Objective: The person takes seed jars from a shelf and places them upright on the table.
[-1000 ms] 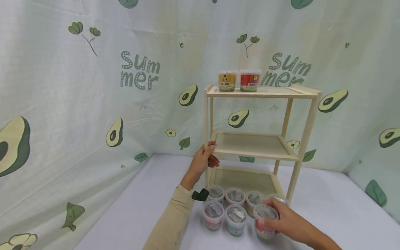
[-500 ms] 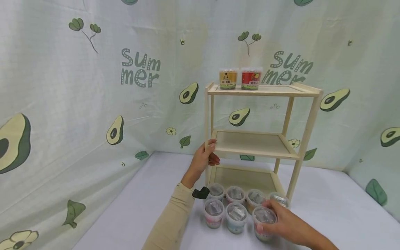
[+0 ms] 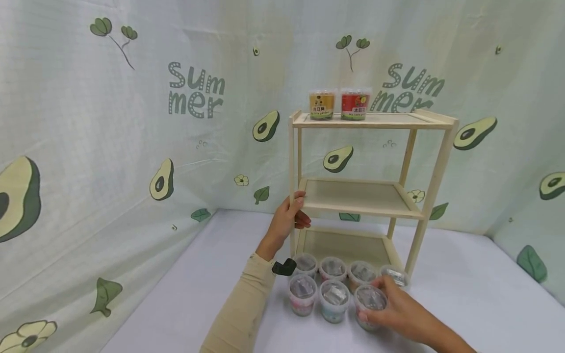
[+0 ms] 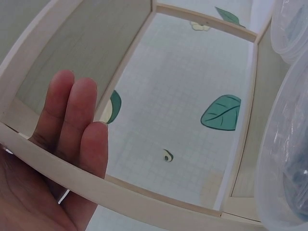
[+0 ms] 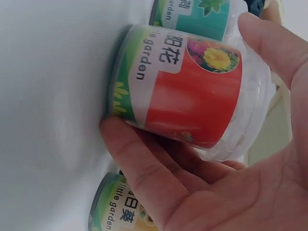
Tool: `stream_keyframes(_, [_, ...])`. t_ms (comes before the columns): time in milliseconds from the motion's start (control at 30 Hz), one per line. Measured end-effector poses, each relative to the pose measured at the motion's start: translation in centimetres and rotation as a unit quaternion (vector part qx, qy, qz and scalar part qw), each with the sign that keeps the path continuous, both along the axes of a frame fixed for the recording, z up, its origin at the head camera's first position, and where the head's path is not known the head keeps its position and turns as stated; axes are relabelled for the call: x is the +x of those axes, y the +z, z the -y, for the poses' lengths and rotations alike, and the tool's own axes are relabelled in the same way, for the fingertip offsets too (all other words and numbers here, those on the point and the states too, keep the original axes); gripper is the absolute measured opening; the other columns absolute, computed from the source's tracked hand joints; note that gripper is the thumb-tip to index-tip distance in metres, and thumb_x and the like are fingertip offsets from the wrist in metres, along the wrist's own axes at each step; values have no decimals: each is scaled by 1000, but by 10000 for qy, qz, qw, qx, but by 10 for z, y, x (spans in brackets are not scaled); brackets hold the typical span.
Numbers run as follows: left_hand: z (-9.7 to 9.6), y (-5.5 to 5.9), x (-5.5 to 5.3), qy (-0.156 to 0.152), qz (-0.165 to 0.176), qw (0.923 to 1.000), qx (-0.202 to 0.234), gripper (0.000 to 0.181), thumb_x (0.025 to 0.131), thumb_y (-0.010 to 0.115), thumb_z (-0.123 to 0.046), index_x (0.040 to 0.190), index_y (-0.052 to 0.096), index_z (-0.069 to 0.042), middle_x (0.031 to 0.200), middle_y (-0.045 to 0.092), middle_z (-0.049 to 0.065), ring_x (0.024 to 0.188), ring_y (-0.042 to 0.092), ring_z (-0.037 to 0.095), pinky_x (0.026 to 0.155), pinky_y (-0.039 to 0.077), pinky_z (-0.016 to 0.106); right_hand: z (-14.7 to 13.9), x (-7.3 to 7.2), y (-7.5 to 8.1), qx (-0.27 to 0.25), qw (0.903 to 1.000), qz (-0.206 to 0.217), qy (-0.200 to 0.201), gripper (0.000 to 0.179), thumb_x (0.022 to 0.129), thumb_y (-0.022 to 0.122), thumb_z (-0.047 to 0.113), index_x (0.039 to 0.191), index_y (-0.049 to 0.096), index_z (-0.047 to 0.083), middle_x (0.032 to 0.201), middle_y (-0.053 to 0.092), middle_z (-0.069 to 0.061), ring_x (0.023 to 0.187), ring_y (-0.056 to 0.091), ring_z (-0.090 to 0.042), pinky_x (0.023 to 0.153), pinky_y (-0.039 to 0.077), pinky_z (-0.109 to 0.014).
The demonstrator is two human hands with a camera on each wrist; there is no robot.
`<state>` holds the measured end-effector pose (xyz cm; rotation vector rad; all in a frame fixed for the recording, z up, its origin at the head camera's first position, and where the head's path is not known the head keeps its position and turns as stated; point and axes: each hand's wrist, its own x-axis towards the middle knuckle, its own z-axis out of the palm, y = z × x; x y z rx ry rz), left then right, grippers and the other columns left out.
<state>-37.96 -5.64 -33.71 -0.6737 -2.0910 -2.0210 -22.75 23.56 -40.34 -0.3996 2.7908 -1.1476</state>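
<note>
My right hand (image 3: 403, 314) holds a clear plastic cup with a red label (image 5: 195, 91), thumb on one side and fingers on the other. It stands at the right end of the front row, next to a teal-labelled cup (image 3: 334, 301); a pink-labelled cup (image 3: 302, 296) is at the row's left end. Behind them is a second row of lidded cups (image 3: 333, 268). My left hand (image 3: 282, 220) grips the front left post (image 4: 91, 185) of a wooden shelf (image 3: 362, 213), fingers curled behind it. The right wrist view also shows a yellow-labelled cup (image 5: 120, 207) near my fingers.
On the shelf's top board stand a yellow-labelled cup (image 3: 321, 106) and a red-labelled cup (image 3: 354, 105). The back-row cups sit close to the lowest board (image 3: 348, 245). A white cloth (image 3: 190, 294) covers the table, and a printed curtain (image 3: 145, 127) hangs around it.
My right hand has shifted the red-labelled cup slightly left, closer to the teal-labelled one. The left hand keeps its grip on the post. The head view has tilted a little downward.
</note>
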Motion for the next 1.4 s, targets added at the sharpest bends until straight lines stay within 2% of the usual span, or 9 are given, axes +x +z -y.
stream_keyframes(133, [0,1,0,-1,0,10000,-11,51,105,49,-48,145,52,-17,80,69,21,71,71,35,65,53,35,2,-2,-1,78,9998,-160,-48,66,81,83,40,120,45,3,115,60,-13,109,57,-28,90,48,-54])
stream_keyframes(267, [0,1,0,31,15,10000,-33,50,105,49,-47,144,52,-17,77,69,16,68,70,30,64,53,34,-4,0,3,117,9990,-263,339,66,86,79,41,126,45,2,124,58,-14,115,56,-33,91,48,-53])
stream_keyframes(433, [1,1,2,50,18,10000,-62,49,105,49,-47,144,52,-17,75,69,12,65,70,23,64,54,34,-16,-2,6,-342,9946,-65,976,59,93,72,31,132,43,-1,134,53,-20,122,54,-45,89,50,-31])
stream_keyframes(567, [4,5,8,62,64,9999,-78,49,105,48,-46,144,52,-16,80,69,22,70,70,34,68,55,40,-19,-5,4,-585,9904,-168,1244,51,93,72,25,128,45,0,130,56,-17,119,58,-40,87,48,-20])
stream_keyframes(667, [4,4,7,53,69,9999,-81,50,105,48,-46,145,51,-16,81,69,22,73,70,39,68,56,40,-17,-5,2,-611,9908,-226,1187,48,92,74,25,124,47,1,127,57,-16,117,60,-37,88,50,-24])
stream_keyframes(700, [3,0,3,71,60,9999,-63,50,104,49,-49,144,52,-18,79,69,17,71,71,34,66,55,36,-17,-5,2,-633,9908,-236,1176,48,92,74,25,124,47,1,128,57,-17,117,60,-38,88,50,-25])
stream_keyframes(833, [1,-1,1,35,42,10000,-35,49,104,49,-47,143,52,-18,76,69,12,66,70,26,65,54,34,-17,-4,1,-641,9917,-260,1080,50,92,74,26,124,47,-1,130,56,-20,117,60,-40,88,51,-27])
stream_keyframes(1167, [-2,1,0,-53,62,10000,-52,52,103,50,-53,144,52,-21,74,69,9,66,70,25,65,54,34,-16,0,1,-588,9926,-435,970,47,93,74,29,122,48,2,130,56,-19,116,61,-39,87,52,-28])
stream_keyframes(1400, [0,-1,1,8,60,10000,15,51,103,50,-53,143,53,-21,75,69,10,66,70,24,65,53,34,-15,-2,-1,-477,9936,-455,919,48,93,74,28,122,49,0,127,58,-17,112,62,-37,85,55,-39])
